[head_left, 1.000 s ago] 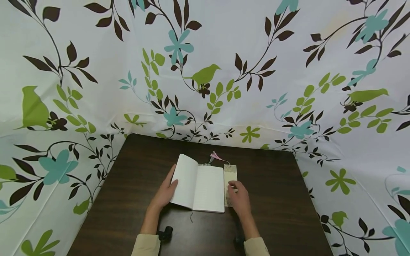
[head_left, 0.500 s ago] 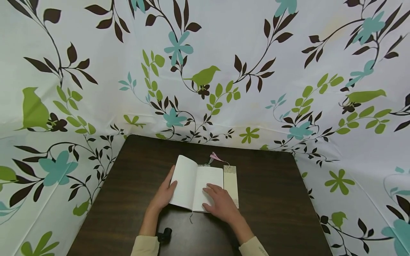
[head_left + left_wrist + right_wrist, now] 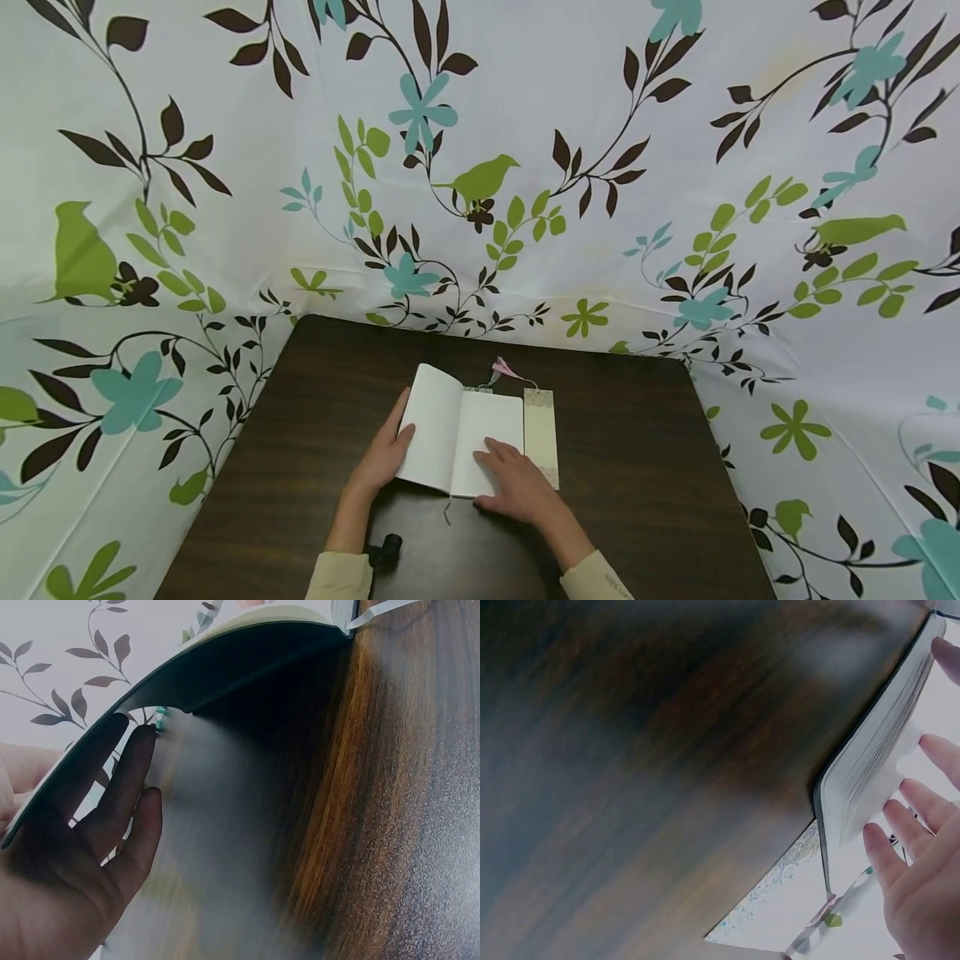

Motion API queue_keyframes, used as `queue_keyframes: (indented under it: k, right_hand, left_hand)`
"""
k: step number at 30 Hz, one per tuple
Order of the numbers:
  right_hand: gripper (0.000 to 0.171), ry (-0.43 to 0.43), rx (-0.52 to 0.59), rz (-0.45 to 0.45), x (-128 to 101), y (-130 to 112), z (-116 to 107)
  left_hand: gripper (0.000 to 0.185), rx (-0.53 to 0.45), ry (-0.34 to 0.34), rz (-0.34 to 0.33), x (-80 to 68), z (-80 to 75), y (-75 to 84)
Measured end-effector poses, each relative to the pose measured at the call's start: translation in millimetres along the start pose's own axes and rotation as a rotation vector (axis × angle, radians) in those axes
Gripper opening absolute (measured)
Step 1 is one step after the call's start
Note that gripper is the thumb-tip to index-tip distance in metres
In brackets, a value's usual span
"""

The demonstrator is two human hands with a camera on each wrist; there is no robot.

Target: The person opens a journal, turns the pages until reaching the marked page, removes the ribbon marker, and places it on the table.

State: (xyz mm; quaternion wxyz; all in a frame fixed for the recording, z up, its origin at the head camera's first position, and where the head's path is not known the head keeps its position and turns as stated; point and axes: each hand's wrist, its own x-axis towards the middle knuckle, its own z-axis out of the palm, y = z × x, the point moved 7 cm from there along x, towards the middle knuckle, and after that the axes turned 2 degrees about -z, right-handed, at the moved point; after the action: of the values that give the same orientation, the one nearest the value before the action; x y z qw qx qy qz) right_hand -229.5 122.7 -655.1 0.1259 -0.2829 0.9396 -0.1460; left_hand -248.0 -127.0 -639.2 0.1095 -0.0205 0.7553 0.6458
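Note:
An open white notebook [image 3: 461, 433] lies on the dark wooden table [image 3: 637, 467]. My left hand [image 3: 386, 454] holds its raised left half, thumb on the page and fingers behind the cover. In the left wrist view those fingers [image 3: 120, 802] lie straight against the underside of the lifted cover [image 3: 225, 667]. My right hand [image 3: 513, 483] rests flat on the right page, its fingers [image 3: 911, 862] spread over the paper beside the page edges [image 3: 870, 780]. A patterned bookmark [image 3: 542, 433] with a pink tassel [image 3: 508, 368] lies along the notebook's right edge, partly under my right hand.
A floral curtain [image 3: 480, 167] with green birds and teal flowers closes in the table at the back and both sides. A small black device [image 3: 386, 550] sits by my left sleeve. Bare tabletop shows left and right of the notebook.
My right hand left the bookmark, moved left onto the right page, then slid slightly toward me. The bookmark stays beside the notebook. The left hand has not moved.

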Motion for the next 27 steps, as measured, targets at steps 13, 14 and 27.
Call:
queue_keyframes:
  k: [13, 14, 27]
  right_hand:
    - [0.071, -0.027, -0.055, -0.04, 2.7, -1.1, -5.9]
    - [0.071, -0.029, -0.052, -0.042, 2.5, -1.0, -6.3]
    - [0.073, -0.047, -0.016, -0.046, 0.3, 0.5, -7.0]
  left_hand:
    - [0.067, 0.005, 0.012, 0.001, 2.0, 0.2, -1.0]
    - [0.067, 0.008, 0.014, 0.002, 2.6, 0.4, -1.5]
    - [0.066, 0.046, 0.017, -0.013, -0.9, 1.4, 2.6]
